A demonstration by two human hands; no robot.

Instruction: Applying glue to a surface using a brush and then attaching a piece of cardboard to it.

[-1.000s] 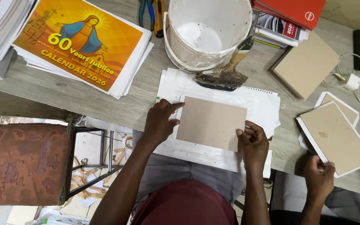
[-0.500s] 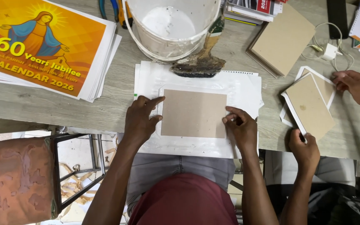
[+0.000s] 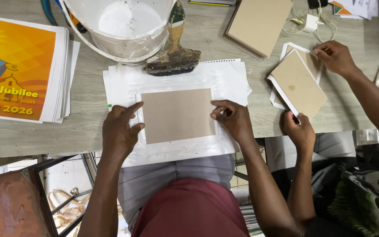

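Flat, brown card (image 3: 177,115) lies between both hands (image 3: 120,131).

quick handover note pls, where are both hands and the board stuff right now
Left hand: flat on the left edge of the brown board.
Right hand: fingertips pressing the board's right edge.
Board lies on a white sheet on the table, with the bucket and brush behind it.
Done: board placed on the sheet.
Left: sheet margins look unfolded.
A co-worker's hands hold another board to the right.
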